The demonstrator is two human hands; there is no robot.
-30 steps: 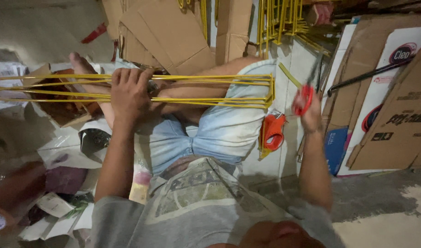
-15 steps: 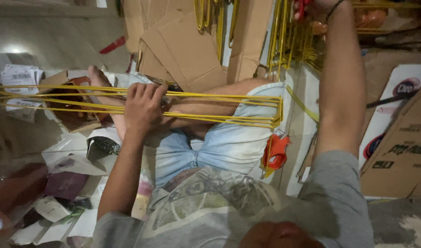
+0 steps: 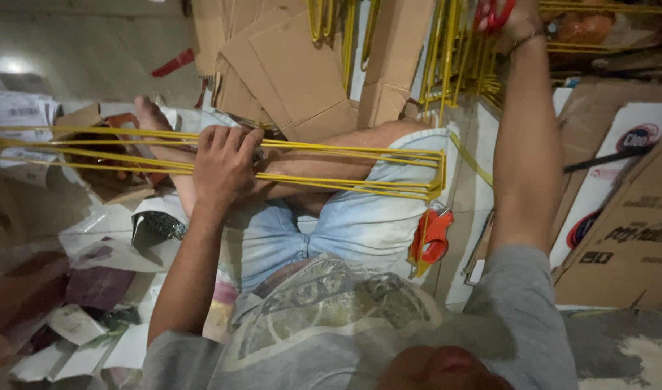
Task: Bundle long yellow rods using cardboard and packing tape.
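My left hand (image 3: 222, 162) clamps the long yellow wire rods (image 3: 331, 167) across my lap; my right hand (image 3: 505, 20) grips red-handled scissors (image 3: 494, 13) overhead. I'd keep the bundle level and tight.

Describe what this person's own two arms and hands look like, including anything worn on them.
Both arms are bare from the short grey sleeves of a T-shirt down to the hands. The left hand wears no glove, and no ring or watch shows on it. The right hand, partly cut off by the top edge, is also gloveless, with a thin dark band around the wrist.
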